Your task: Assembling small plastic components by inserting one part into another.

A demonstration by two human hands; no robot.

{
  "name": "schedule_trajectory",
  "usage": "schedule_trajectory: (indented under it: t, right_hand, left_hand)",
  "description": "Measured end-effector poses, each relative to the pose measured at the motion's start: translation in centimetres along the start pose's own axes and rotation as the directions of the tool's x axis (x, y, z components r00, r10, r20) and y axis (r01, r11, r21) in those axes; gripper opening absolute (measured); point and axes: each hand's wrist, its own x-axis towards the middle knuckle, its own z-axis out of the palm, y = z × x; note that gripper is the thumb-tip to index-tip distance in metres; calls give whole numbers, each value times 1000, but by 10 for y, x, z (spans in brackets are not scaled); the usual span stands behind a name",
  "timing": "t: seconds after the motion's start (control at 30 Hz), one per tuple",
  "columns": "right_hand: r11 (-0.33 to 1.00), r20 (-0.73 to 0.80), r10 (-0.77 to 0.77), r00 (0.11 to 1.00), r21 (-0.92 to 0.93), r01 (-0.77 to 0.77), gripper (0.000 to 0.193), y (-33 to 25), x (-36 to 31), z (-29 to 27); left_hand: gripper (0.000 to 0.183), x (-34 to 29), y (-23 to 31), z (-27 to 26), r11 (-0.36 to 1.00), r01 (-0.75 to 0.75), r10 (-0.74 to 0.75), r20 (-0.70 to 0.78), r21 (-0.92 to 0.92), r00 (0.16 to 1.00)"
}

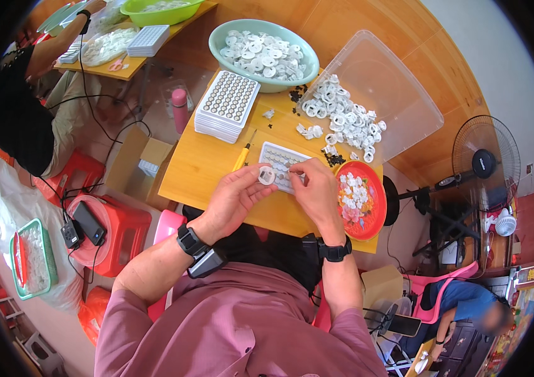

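Observation:
My left hand (232, 198) pinches a round white plastic ring part (267, 175) between thumb and fingers, above the table's near side. Just to its right, my right hand (317, 195) has its fingertips pressed together over a white tray (269, 151) that holds rows of small round metallic pieces. Whatever is between those fingertips is too small or hidden to name. A screwdriver with a yellow handle (242, 157) lies left of the tray. Beyond it stands a stack of similar trays (216, 124), the top one full of round pieces.
A pale green basin (215, 44) of white discs stands at the back. White ring parts (342, 113) spill from a clear plastic bin (399, 94); tiny black parts (335, 160) lie nearby. A red plate (372, 223) holds small white pieces. A fan (484, 163) stands right; another person sits left.

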Motion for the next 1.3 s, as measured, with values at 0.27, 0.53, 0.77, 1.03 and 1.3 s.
schedule_trajectory:
  t: [0.27, 0.53, 0.77, 1.03, 1.3]
  right_hand:
    - [951, -160, -299, 941, 35, 309, 14, -34, -9, -9]
    - [925, -198, -378, 904, -126, 359, 13, -45, -11, -6]
    - [886, -161, -426, 890, -271, 375, 7, -49, -12, -1]
    - [899, -135, -425, 895, -181, 400, 9, -42, -12, 1]
    - [996, -176, -35, 984, 69, 48, 8, -14, -4, -8]
  left_hand:
    - [35, 0, -4, 0, 999, 14, -17, 52, 52, 999]
    - [32, 0, -8, -1, 994, -35, 28, 66, 104, 997]
    - [32, -2, -4, 3, 992, -49, 42, 62, 114, 997]
    - [32, 0, -7, 0, 994, -35, 33, 24, 106, 999]
    - [32, 2, -2, -7, 994, -109, 110, -63, 20, 992]
